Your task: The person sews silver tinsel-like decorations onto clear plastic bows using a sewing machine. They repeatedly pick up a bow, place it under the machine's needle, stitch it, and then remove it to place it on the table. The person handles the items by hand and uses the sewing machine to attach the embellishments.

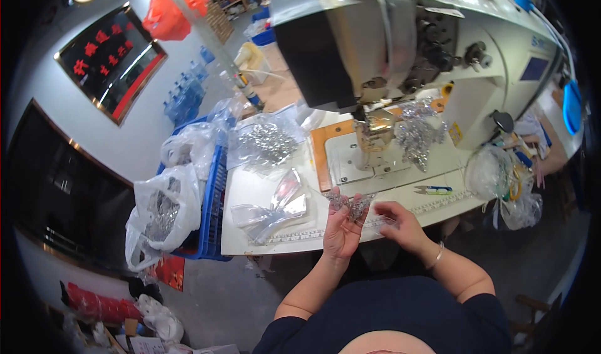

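A: From the head camera, what are we holding?

B: We hold a small silvery sequinned piece (352,205) between both hands, just in front of the sewing machine (400,53), at the near edge of the white table (250,197). Our left hand (341,229) stands palm-up with its fingers curled onto the piece's left end; our right hand (400,225) pinches the right end between thumb and fingertips.

A: Which way does it run?

B: Its long axis lies roughly left to right, parallel to the table's near edge and across the front of the machine. One end points toward the clear plastic pieces (275,210), the other toward our right hand. We cannot tell which end is the front; it is too small and glittery.

A: And around the machine?

B: Left of the machine's needle plate lies a clear bag of silver trims (266,142). Right of the needle a heap of the same shiny material (416,135) rests on the machine bed. In front of the machine, to the right, small snips with a blue handle (433,190) lie on the table. Far left of the machine a blue crate (211,210) holds white plastic bags (164,210).
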{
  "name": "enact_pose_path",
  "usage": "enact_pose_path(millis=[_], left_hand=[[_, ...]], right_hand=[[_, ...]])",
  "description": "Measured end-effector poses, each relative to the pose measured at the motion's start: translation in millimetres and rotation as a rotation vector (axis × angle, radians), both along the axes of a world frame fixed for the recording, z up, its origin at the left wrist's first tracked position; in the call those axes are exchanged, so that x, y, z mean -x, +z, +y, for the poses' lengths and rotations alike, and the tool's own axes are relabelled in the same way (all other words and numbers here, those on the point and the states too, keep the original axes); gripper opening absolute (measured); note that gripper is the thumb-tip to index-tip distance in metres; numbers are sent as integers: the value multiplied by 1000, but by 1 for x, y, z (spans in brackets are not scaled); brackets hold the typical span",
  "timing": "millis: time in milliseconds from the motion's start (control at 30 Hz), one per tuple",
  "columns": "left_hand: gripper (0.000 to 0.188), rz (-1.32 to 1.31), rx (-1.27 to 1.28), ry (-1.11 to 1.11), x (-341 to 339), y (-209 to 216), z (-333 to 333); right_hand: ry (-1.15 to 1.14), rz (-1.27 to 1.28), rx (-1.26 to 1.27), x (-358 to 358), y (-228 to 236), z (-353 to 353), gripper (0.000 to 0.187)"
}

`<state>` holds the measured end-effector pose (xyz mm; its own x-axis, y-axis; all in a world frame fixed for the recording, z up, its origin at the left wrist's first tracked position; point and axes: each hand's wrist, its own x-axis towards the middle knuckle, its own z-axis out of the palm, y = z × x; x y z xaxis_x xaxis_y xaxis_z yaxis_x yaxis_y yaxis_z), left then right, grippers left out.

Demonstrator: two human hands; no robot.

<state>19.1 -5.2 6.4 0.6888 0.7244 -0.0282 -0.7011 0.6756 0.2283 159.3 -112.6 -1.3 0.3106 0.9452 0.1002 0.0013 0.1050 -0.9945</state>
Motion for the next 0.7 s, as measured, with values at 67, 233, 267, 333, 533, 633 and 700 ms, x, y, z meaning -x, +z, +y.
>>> enact_pose_path(millis=[67, 233, 267, 333, 533, 633, 700], left_hand=[[34, 2, -5, 2, -5, -2, -6], [36, 132, -74, 132, -14, 1, -15], [35, 144, -65, 146, -13, 4, -16], [32, 173, -45, 174, -11, 10, -18], [25, 273, 37, 199, -13, -6, -7], [23, 305, 37, 177, -15, -10, -7], [22, 288, 42, 194, -16, -14, -9]], right_hand=[[59, 444, -50, 3, 11, 13, 38], [-45, 478, -72, 4, 10, 23, 21], [-50, 498, -63, 3, 10, 24, 19], [-53, 521, -37, 2, 10, 23, 18], [-13, 528, -47, 2, 14, 24, 21], [-104, 556, -40, 9, 11, 28, 18], [-137, 611, 1, 11, 8, 33, 15]])
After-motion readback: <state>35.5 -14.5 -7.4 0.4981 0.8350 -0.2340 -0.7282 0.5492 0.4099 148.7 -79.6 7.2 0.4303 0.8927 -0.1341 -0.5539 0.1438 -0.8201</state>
